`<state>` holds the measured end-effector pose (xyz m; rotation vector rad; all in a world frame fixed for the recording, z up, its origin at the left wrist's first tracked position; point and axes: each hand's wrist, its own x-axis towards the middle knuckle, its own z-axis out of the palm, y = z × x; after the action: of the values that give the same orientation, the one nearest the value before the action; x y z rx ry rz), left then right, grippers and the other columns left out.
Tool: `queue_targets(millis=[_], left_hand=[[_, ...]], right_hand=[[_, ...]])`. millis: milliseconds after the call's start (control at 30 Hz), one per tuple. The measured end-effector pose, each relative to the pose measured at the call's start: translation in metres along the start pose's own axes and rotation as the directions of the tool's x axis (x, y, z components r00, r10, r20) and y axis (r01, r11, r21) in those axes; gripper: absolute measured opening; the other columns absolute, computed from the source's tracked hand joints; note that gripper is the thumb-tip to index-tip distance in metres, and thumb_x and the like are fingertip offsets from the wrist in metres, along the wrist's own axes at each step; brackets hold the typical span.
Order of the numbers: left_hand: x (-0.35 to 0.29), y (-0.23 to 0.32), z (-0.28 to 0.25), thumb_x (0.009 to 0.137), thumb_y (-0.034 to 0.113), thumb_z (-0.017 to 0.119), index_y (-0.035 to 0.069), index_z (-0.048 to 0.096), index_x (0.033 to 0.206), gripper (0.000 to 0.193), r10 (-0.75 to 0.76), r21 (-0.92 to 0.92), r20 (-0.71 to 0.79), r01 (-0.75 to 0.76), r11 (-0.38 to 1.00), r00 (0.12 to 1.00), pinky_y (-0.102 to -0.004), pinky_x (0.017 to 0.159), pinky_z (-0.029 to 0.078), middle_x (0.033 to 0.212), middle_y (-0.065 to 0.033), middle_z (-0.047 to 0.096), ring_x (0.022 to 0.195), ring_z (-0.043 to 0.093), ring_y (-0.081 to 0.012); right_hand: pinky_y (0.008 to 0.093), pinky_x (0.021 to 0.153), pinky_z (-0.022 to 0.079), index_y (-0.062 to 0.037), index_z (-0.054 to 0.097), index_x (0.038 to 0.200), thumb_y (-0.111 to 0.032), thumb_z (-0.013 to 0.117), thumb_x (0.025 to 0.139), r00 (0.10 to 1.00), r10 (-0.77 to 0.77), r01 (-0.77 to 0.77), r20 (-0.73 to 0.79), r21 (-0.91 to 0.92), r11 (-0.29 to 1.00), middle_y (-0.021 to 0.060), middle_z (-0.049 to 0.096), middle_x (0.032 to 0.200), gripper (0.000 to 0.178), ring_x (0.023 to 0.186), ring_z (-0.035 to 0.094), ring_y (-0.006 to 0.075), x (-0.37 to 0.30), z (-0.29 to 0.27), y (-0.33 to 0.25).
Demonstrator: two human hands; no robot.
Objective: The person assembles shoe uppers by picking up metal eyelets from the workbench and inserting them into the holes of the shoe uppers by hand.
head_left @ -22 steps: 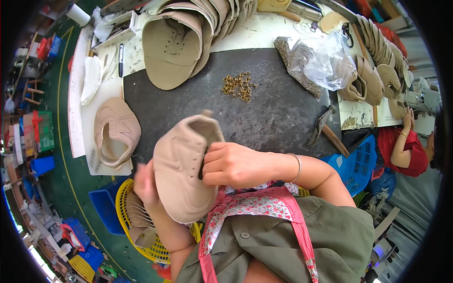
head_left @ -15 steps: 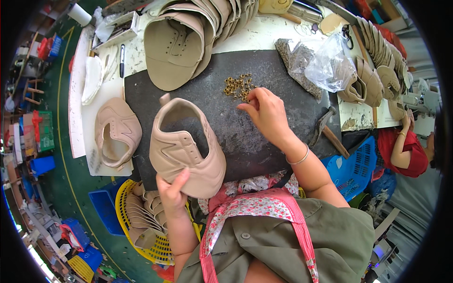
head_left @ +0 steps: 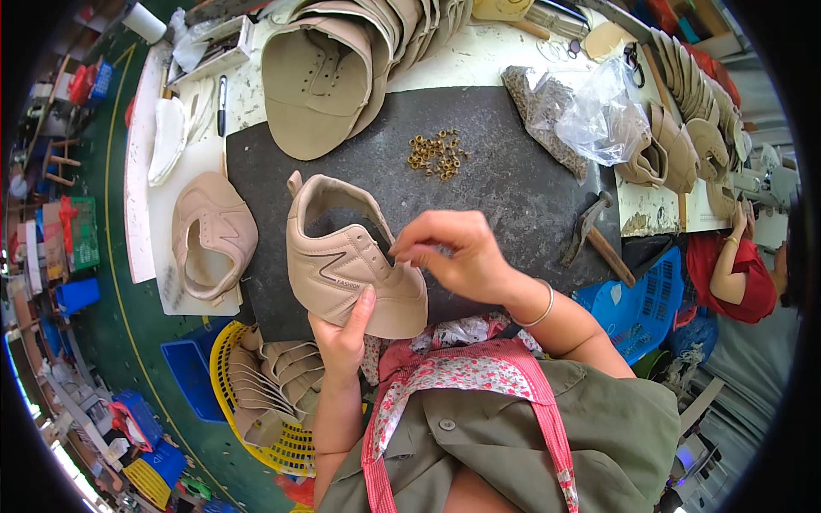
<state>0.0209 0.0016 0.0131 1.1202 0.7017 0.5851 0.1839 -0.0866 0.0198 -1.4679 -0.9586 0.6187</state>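
Note:
A beige shoe upper (head_left: 321, 261) with a zigzag side line and lace holes is held tilted above the front of a black mat (head_left: 342, 162). My left hand (head_left: 342, 338) is closed on its lower side edge, thumb on the outside. At the lace-hole flap on the shoe's right side is my right hand (head_left: 462, 252), fingers pinched together; whatever is between them is hidden. Beyond my hands lies a small pile of brass eyelets (head_left: 438, 156). Another shoe upper (head_left: 231, 209) rests to the left of the mat.
Stacked shoe uppers (head_left: 312, 94) stand at the back. A plastic bag (head_left: 603, 120) lies at the back right, above a hammer (head_left: 603, 244). A yellow basket (head_left: 224, 376) of beige pieces is at lower left, a blue basket (head_left: 637, 308) at right. Another person's arm (head_left: 727, 265) shows far right.
My right hand has come from the eyelet pile down and left to the shoe's lace holes. My left hand has brought the shoe upper slightly to the right and turned it.

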Motion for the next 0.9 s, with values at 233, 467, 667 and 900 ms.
queue_targets(millis=[233, 467, 667, 900], left_hand=[[0.0, 0.002, 0.002, 0.079, 0.002, 0.06, -0.005, 0.05, 0.113, 0.036, -0.005, 0.028, 0.031, 0.005, 1.0, 1.0, -0.0276, 0.085, 0.042, 0.106, -0.0102, 0.057, 0.095, 0.055, -0.0144], [0.003, 0.004, 0.011, 0.079, 0.002, 0.059, -0.005, 0.052, 0.111, 0.033, -0.022, 0.008, 0.041, 0.022, 1.0, 0.999, -0.027, 0.084, 0.042, 0.105, -0.0102, 0.057, 0.094, 0.055, -0.0142], [0.005, 0.005, 0.016, 0.079, 0.001, 0.059, -0.005, 0.052, 0.11, 0.033, -0.035, -0.002, 0.05, 0.035, 0.999, 0.998, -0.0264, 0.082, 0.043, 0.104, -0.0102, 0.058, 0.092, 0.056, -0.0138], [0.007, 0.005, 0.019, 0.079, 0.001, 0.06, -0.006, 0.054, 0.108, 0.031, -0.03, 0.017, 0.053, 0.029, 0.999, 0.998, -0.0258, 0.081, 0.043, 0.103, -0.0103, 0.059, 0.092, 0.056, -0.0133]], right_hand=[[0.0258, 0.062, 0.048, -0.0003, 0.061, 0.078, 0.008, 0.061, 0.071, 0.997, 0.073, -0.071, -0.023, 0.066, 0.995, 0.0073, 0.061, 0.076, 0.011, 0.068, 0.06, 0.0158, -0.004, 0.01, 0.006], [0.0226, 0.068, 0.05, 0.0021, 0.06, 0.082, 0.012, 0.062, 0.071, 0.989, 0.076, -0.097, 0.127, 0.169, 0.981, 0.0072, 0.059, 0.086, 0.015, 0.081, 0.058, 0.0127, -0.007, -0.002, 0.007], [0.0236, 0.073, 0.051, 0.004, 0.059, 0.086, 0.014, 0.06, 0.073, 0.978, 0.207, -0.2, -0.004, 0.23, 0.952, 0.0079, 0.056, 0.091, 0.016, 0.086, 0.057, 0.0132, -0.007, -0.011, 0.009], [0.0233, 0.069, 0.053, 0.0029, 0.062, 0.078, 0.013, 0.059, 0.07, 0.993, 0.104, -0.095, -0.052, 0.147, 0.985, 0.009, 0.057, 0.094, 0.013, 0.079, 0.061, 0.0149, -0.01, -0.007, -0.002]])
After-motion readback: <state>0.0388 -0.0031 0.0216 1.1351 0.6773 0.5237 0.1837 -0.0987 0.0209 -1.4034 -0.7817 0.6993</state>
